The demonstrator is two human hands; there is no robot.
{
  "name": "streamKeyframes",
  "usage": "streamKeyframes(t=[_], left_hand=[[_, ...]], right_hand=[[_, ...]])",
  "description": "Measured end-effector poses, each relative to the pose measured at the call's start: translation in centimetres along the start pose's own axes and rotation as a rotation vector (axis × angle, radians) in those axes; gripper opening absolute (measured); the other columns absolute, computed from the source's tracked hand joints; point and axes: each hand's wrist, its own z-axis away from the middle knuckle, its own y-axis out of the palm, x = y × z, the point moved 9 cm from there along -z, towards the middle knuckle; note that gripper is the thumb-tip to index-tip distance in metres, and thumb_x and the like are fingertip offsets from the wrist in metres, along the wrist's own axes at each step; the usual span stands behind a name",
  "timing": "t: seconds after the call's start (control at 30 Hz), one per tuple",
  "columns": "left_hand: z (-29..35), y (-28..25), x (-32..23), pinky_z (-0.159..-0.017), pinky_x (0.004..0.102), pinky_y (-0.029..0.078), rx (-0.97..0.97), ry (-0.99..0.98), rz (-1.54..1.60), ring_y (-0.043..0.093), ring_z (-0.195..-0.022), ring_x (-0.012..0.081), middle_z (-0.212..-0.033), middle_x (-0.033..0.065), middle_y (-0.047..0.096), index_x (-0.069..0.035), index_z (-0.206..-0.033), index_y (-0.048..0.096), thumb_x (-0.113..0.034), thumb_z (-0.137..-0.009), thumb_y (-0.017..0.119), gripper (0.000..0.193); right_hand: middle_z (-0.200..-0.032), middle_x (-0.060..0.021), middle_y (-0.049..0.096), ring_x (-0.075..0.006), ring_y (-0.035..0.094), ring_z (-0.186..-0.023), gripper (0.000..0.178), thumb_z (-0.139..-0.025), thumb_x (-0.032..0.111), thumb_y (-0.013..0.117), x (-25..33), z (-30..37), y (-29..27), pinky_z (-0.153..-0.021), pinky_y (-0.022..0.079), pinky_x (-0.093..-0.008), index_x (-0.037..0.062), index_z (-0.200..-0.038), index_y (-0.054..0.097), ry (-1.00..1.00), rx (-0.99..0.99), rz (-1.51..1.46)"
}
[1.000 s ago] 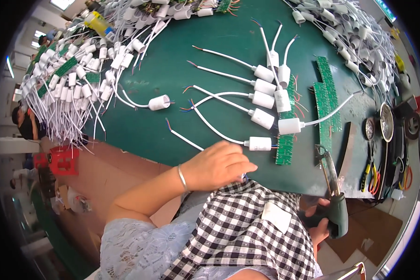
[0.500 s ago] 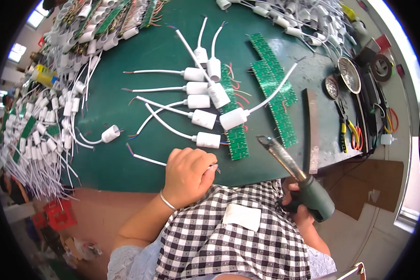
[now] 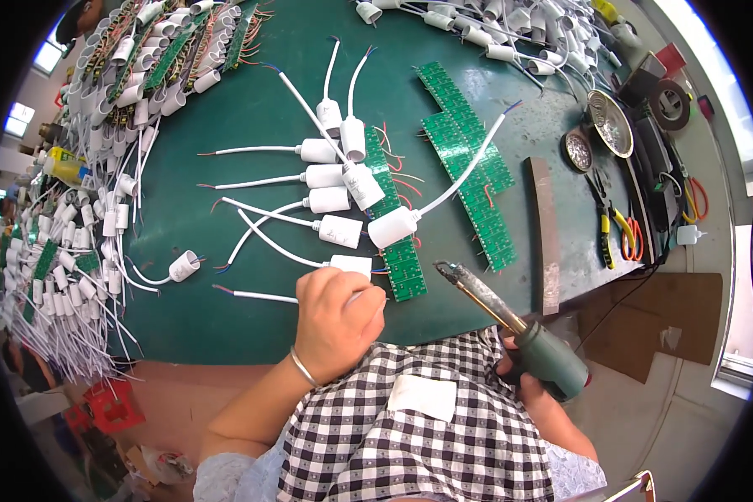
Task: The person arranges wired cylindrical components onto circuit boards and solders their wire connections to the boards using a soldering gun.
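Observation:
My left hand (image 3: 339,322) is closed at the table's near edge around a white cable end piece, mostly hidden by the fingers; its white cable (image 3: 263,296) runs out to the left. Just beyond the knuckles lies a white plastic cylinder (image 3: 350,265), its wires reaching a green circuit board strip (image 3: 406,272). Several similar cylinders with cables lie along that strip, one white cylinder (image 3: 393,227) resting across it. My right hand (image 3: 523,372) grips the handle of a dark green soldering gun (image 3: 552,360), its metal tip (image 3: 448,269) pointing up and left, right of the strip.
More green boards (image 3: 477,184) lie right of centre, beside a flat metal bar (image 3: 544,238). Yellow-handled pliers (image 3: 615,226), a metal bowl (image 3: 609,125) and a tape roll (image 3: 668,105) are at the right. Heaped white cylinders (image 3: 67,251) fill the left side.
The view has shifted, moving the table's things left and slightly down. Relative to the board strip, my left hand is now nearer, overlapping the closest cylinder. The soldering gun stays in my right hand.

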Motion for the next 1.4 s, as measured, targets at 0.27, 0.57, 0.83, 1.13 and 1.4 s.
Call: streamKeyframes(t=[0.27, 0.57, 0.83, 1.13, 1.4], left_hand=[[-1.6, 0.1, -0.3, -0.093, 0.0424, 0.029, -0.124, -0.08, -0.14, 0.041, -0.11, 0.032, -0.117, 0.0069, 0.049, -0.012, -0.079, 0.062, -0.006, -0.065, 0.07, 0.017], [-1.2, 0.3, 0.6, -0.095, 0.0451, 0.026, -0.081, -0.142, -0.133, 0.039, -0.113, 0.0322, -0.12, 0.0059, 0.049, -0.013, -0.075, 0.06, -0.007, -0.063, 0.069, 0.016], [-1.3, 0.4, 0.7, -0.094, 0.0447, 0.025, -0.083, -0.144, -0.113, 0.04, -0.113, 0.032, -0.121, 0.0052, 0.05, -0.013, -0.074, 0.058, -0.007, -0.062, 0.069, 0.017], [-1.3, 0.4, 0.7, -0.094, 0.0448, 0.026, -0.086, -0.14, -0.109, 0.041, -0.113, 0.0313, -0.12, 0.0044, 0.051, -0.014, -0.072, 0.058, -0.007, -0.061, 0.069, 0.017], [-1.3, 0.4, 0.7, -0.094, 0.0444, 0.026, -0.085, -0.141, -0.105, 0.04, -0.114, 0.0316, -0.12, 0.0049, 0.051, -0.014, -0.072, 0.058, -0.007, -0.061, 0.069, 0.017]], right_hand=[[-0.071, -0.0068, 0.063, -0.0166, 0.06, -0.062, 0.033, -0.079, 0.027, 0.063, 1.4, -0.3, 0.8, -0.062, 0.047, -0.0276, -0.002, -0.094, 0.06, -0.044, 0.104, 0.116], [-0.081, -0.0092, 0.065, -0.0216, 0.063, -0.069, 0.025, -0.075, 0.013, 0.066, 1.0, 0.2, 0.8, -0.067, 0.049, -0.0308, -0.0002, -0.095, 0.062, -0.047, 0.138, 0.189], [-0.095, -0.0117, 0.065, -0.0276, 0.061, -0.086, 0.028, -0.068, 0.005, 0.07, -1.1, 0.9, 0.1, -0.074, 0.049, -0.0351, 0.0042, -0.096, 0.066, -0.068, 0.146, 0.51], [-0.068, -0.0043, 0.062, -0.016, 0.059, -0.057, 0.017, -0.083, 0.017, 0.059, 1.7, -0.7, 2.5, -0.06, 0.048, -0.0295, 0.0007, -0.087, 0.061, -0.276, 0.214, 0.531], [-0.092, -0.0113, 0.065, -0.0266, 0.062, -0.083, 0.029, -0.072, 0.005, 0.067, -0.6, 0.6, 1.0, -0.075, 0.048, -0.0346, 0.0024, -0.1, 0.064, -0.134, 0.189, 0.489]])
